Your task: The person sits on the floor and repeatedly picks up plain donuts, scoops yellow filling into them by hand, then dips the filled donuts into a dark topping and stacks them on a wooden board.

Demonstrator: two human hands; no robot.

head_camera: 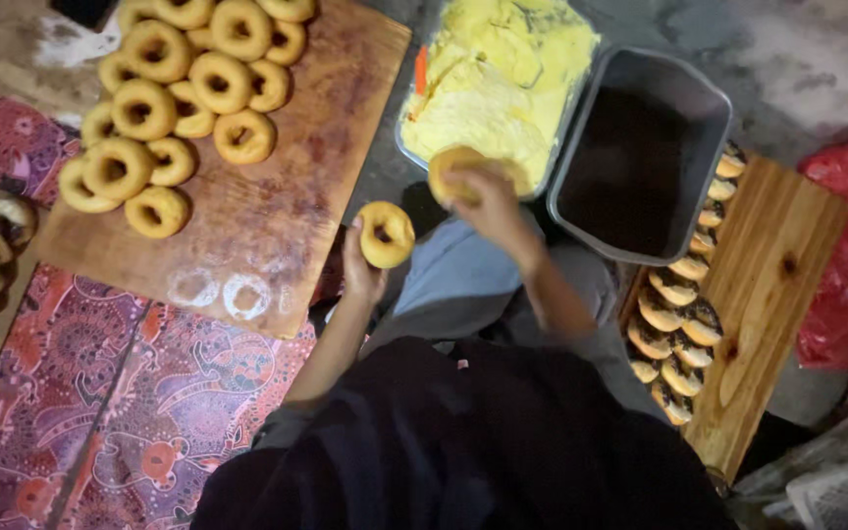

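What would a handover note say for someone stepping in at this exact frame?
Left hand holds a plain doughnut upright.
Right hand presses another doughnut at the edge of the tub of yellow cream.
Grey tub of dark topping sits beside it.
Done: coated doughnuts lined on the right board.
Left: the plain pile on the left board.

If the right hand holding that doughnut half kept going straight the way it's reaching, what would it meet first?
Most likely the pale yellow cream in the clear rectangular tub: the right hand, fingers around a golden doughnut piece, already sits at its near edge, though height above it is unclear.
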